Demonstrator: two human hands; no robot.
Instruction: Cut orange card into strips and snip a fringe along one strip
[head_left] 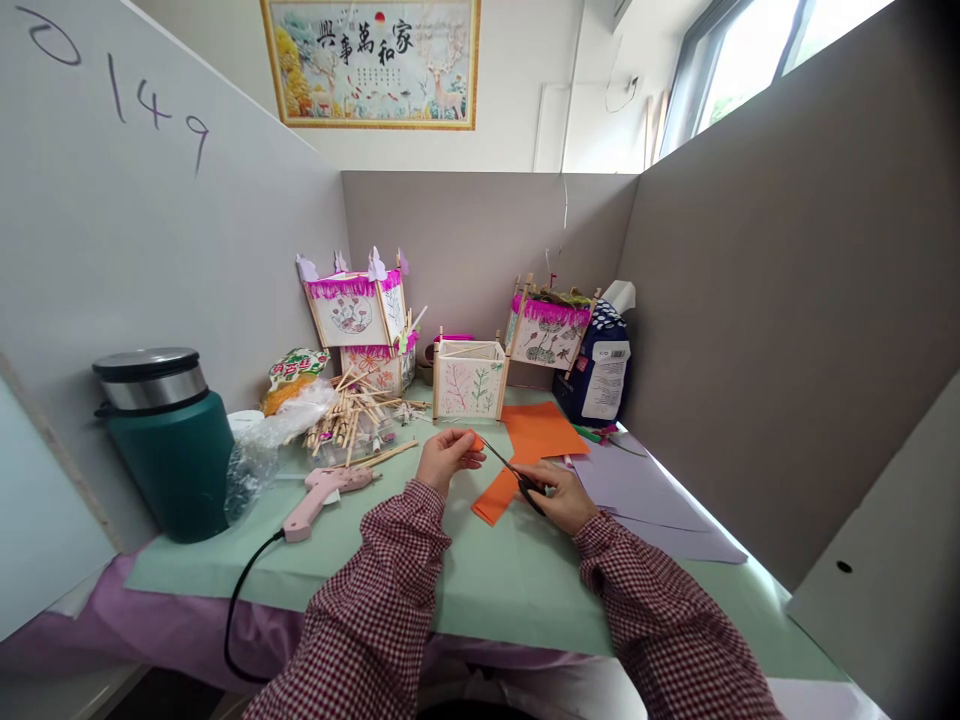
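Note:
My left hand [447,455] is closed in a pinch on a small piece of orange paper [477,441] above the green mat. My right hand [559,495] grips black scissors [510,467] whose blades point up-left toward that piece. Beneath the hands lies a folded orange paper strip [493,497], with a larger orange sheet [541,430] just behind it. Both sleeves are red-and-white check.
A pink glue gun [324,497] with a black cord lies left of my hands, near a pile of wooden sticks [349,418] and a teal flask [169,440]. Paper lanterns [469,380] stand at the back. Purple sheets [645,495] lie right. Grey partitions enclose the desk.

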